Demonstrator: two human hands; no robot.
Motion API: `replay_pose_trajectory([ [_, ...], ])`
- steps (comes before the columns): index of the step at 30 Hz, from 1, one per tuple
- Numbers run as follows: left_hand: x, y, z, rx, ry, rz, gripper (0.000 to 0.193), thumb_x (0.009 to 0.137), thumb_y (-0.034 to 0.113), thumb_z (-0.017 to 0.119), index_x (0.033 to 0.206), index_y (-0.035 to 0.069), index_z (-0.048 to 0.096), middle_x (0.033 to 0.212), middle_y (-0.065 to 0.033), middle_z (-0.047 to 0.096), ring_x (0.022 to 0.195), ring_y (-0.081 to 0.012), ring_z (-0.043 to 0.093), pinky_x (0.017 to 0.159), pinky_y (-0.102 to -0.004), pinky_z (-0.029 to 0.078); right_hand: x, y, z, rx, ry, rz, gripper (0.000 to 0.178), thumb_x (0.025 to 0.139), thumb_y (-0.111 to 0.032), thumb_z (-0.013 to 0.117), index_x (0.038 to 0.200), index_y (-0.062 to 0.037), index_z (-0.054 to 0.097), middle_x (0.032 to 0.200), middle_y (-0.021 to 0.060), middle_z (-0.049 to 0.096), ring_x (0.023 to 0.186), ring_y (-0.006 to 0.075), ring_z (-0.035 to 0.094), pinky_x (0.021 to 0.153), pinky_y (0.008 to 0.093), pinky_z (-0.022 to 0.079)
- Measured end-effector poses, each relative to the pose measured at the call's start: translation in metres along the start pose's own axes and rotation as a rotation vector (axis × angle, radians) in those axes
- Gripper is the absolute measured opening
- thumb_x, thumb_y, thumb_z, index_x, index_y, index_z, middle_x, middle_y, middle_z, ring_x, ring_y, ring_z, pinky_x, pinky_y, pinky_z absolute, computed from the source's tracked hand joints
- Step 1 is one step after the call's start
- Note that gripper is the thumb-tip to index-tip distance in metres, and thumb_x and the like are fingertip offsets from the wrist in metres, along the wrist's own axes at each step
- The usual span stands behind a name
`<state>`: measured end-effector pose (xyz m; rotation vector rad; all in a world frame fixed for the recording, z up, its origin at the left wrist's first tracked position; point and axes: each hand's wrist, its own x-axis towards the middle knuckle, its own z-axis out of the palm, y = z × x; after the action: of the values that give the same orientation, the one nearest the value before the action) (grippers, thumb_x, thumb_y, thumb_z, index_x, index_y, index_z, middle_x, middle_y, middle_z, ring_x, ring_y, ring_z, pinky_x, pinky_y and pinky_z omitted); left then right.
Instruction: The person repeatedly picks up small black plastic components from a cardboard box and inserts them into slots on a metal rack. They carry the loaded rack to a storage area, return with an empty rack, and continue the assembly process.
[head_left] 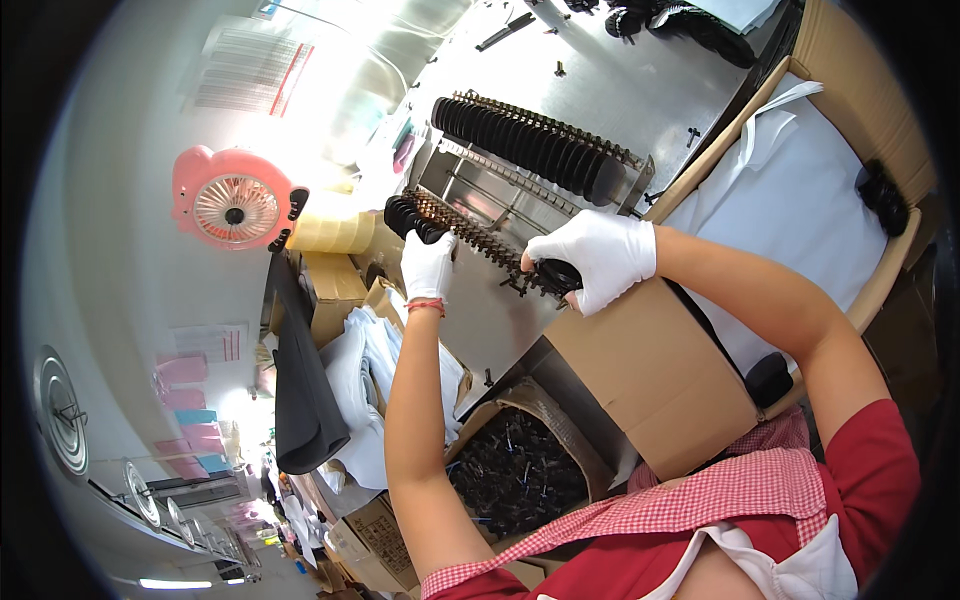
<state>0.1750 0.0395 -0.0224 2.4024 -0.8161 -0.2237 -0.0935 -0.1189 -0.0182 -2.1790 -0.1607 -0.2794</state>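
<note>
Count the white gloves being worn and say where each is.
2: one white glove on the left hand, by the shorter row of black discs; another on the right hand, gripping a rounded black piece.

Smooth shiny metal table [495, 365], matt cardboard box [655, 375], glossy black discs [535, 140]

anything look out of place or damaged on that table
Some small black pieces look stray: one lies beyond the rack, another to its right, both loose on the metal table rather than lined up like the black discs. I see no clear spill or damage.
</note>
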Motion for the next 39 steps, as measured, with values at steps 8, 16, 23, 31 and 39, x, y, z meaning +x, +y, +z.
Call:
replay_pose_trajectory([
  [8,-0.007,0.046,-0.002,0.784,0.015,0.055,0.028,0.090,0.016,0.046,0.113,0.001,0.052,0.091,-0.0262,0.070,0.075,-0.0402,0.070,0.071,-0.0481,0.054,-0.003,0.001,0.008,0.088,0.190,-0.083,0.061,0.062,-0.005,0.066,0.123,-0.0098,0.062,0.102,0.0131,0.069,0.088,0.0291,0.069,0.079,0.0352,0.056],
  [16,-0.107,0.075,-0.018,0.002,-0.176,0.308,0.025,0.098,0.014,0.052,0.116,-0.002,0.061,0.108,-0.0114,0.064,0.096,-0.0213,0.065,0.082,-0.0366,0.054,0.012,-0.021,0.036,0.440,0.576,-0.006,0.075,0.069,-0.010,0.078,0.136,-0.0039,0.046,0.128,0.0153,0.055,0.119,0.0279,0.056,0.104,0.0349,0.044],
  [23,-0.119,0.077,-0.041,-0.106,-0.576,0.422,0.031,0.102,0.030,0.051,0.115,0.002,0.054,0.092,-0.0097,0.064,0.080,-0.0172,0.067,0.072,-0.0297,0.053,-0.002,-0.027,0.023,0.065,0.471,-0.125,0.066,0.066,-0.009,0.079,0.128,-0.0116,0.056,0.115,0.0126,0.060,0.105,0.0326,0.064,0.090,0.0386,0.055],
  [31,0.058,-0.023,-0.052,0.284,0.084,0.218,0.086,0.071,0.032,0.085,0.134,-0.007,0.042,0.131,-0.0236,0.056,0.118,-0.0329,0.057,0.102,-0.0406,0.046,-0.002,0.002,0.004,-0.247,0.046,-0.101,0.048,0.066,-0.031,0.077,0.109,-0.0145,0.063,0.098,0.0066,0.068,0.084,0.0300,0.069,0.070,0.0403,0.057],
  [39,0.089,-0.015,-0.033,0.089,-0.261,0.004,0.057,0.076,0.022,0.075,0.121,-0.004,0.053,0.101,-0.0152,0.067,0.096,-0.0236,0.066,0.085,-0.0330,0.054,-0.004,0.021,0.001,-0.107,0.104,-0.214,0.046,0.062,-0.031,0.078,0.103,-0.0153,0.065,0.088,0.0045,0.068,0.071,0.0291,0.068,0.061,0.0382,0.055],
])
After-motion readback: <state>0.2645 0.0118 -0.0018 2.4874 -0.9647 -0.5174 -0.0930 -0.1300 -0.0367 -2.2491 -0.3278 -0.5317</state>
